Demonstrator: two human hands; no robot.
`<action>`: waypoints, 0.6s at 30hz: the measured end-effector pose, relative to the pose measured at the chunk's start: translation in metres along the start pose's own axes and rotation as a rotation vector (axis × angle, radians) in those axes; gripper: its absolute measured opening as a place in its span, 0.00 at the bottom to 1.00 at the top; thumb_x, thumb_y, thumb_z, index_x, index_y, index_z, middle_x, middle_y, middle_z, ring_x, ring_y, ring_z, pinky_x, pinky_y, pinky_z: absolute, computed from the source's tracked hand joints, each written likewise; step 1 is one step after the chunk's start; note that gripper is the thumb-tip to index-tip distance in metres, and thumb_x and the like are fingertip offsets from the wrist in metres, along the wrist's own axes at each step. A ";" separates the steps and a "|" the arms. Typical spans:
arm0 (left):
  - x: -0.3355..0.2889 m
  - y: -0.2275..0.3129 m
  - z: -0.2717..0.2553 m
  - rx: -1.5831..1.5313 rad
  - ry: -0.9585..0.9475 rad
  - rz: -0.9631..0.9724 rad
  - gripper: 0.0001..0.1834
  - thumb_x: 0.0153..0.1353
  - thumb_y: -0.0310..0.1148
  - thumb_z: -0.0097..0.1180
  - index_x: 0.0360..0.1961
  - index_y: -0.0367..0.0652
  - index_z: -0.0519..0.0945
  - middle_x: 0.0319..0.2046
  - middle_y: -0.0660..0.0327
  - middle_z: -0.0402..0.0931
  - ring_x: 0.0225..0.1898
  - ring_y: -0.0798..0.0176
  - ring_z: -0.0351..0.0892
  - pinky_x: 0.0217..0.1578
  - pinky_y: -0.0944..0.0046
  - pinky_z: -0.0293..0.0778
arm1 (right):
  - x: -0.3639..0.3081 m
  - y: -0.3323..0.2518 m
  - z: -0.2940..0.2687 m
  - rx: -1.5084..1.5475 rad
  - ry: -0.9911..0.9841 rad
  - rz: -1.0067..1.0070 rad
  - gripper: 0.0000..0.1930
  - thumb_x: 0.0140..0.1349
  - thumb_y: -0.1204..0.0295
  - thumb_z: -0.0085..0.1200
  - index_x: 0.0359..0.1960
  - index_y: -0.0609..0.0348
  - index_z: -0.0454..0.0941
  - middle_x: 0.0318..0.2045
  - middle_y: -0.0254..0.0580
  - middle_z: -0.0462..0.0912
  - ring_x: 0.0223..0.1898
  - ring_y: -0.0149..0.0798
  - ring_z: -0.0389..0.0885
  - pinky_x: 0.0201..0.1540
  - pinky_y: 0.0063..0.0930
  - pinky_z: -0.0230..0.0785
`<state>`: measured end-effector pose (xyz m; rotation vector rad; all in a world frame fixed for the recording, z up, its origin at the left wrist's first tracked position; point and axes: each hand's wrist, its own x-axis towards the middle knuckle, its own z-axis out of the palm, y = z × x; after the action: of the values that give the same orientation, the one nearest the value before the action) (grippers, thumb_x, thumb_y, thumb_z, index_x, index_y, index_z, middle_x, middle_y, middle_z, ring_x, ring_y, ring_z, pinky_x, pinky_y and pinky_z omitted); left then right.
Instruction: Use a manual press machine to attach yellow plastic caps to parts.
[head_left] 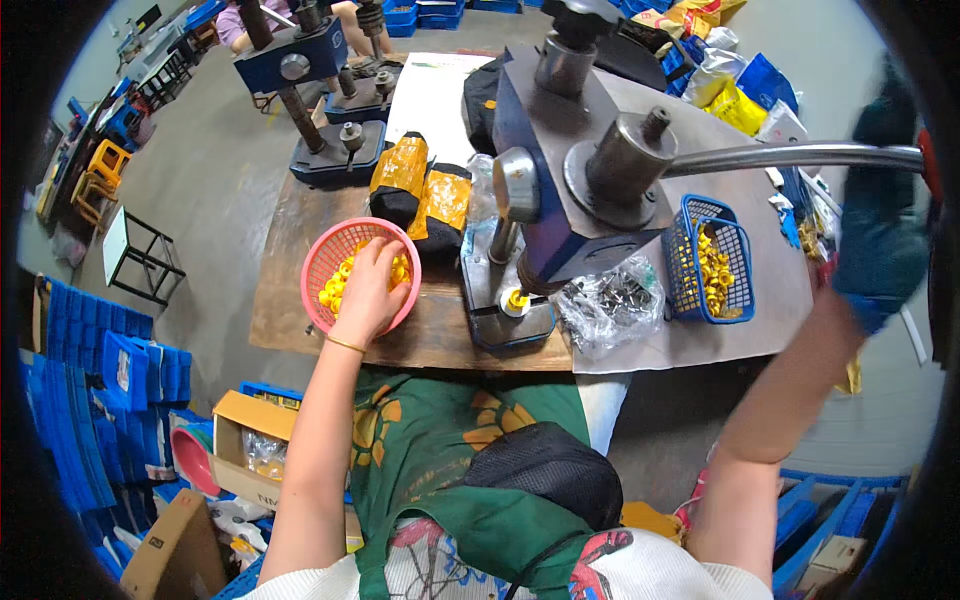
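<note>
My left hand (370,288) reaches into a pink basket (313,262) of small yellow plastic parts (334,288). Its fingers are apart and curve down over the parts; the fingertips are partly hidden. At the far right my right hand (882,230), in a dark teal glove, is at the outer end of the steel press lever (780,156), close to its red knob (931,165). The fingers are dark near the picture's rim but seem closed round the lever. A blue hand press (570,200) stands in front of me, with one yellow part (516,299) seated in a white holder under its ram.
Right of the press lie a clear bag of dark metal pieces (612,303) and a blue basket (738,308) with more yellow parts. Taped black-and-yellow bundles (440,205) sit behind the pink basket. A second press (340,150) stands far left, with a person beyond it.
</note>
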<state>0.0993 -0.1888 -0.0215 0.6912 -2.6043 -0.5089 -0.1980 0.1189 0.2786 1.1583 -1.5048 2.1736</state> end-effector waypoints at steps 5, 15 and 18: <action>0.004 -0.012 0.008 -0.016 -0.151 -0.052 0.24 0.44 0.28 0.61 0.45 0.38 0.72 0.49 0.47 0.67 0.52 0.43 0.66 0.52 0.54 0.65 | -0.010 -0.054 -0.036 0.317 -1.444 0.439 0.31 0.56 0.56 0.52 0.52 0.73 0.67 0.45 0.71 0.73 0.45 0.57 0.77 0.52 0.46 0.68; -0.007 -0.020 0.007 -0.008 -0.056 -0.025 0.17 0.43 0.29 0.64 0.35 0.37 0.77 0.47 0.49 0.68 0.48 0.44 0.69 0.49 0.54 0.67 | -0.165 -0.042 0.008 -0.489 -0.784 0.595 0.40 0.54 0.67 0.57 0.63 0.72 0.49 0.60 0.53 0.61 0.63 0.38 0.55 0.64 0.32 0.46; -0.001 -0.007 0.010 -0.088 -0.019 -0.049 0.14 0.43 0.28 0.63 0.32 0.35 0.78 0.43 0.51 0.68 0.42 0.47 0.73 0.45 0.56 0.70 | -0.138 -0.053 0.009 -0.332 -0.479 0.466 0.31 0.55 0.66 0.55 0.57 0.71 0.61 0.52 0.53 0.71 0.56 0.39 0.65 0.59 0.33 0.55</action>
<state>0.0985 -0.1914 -0.0329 0.7261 -2.5708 -0.6438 -0.0728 0.1647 0.2153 1.3755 -2.4421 1.8496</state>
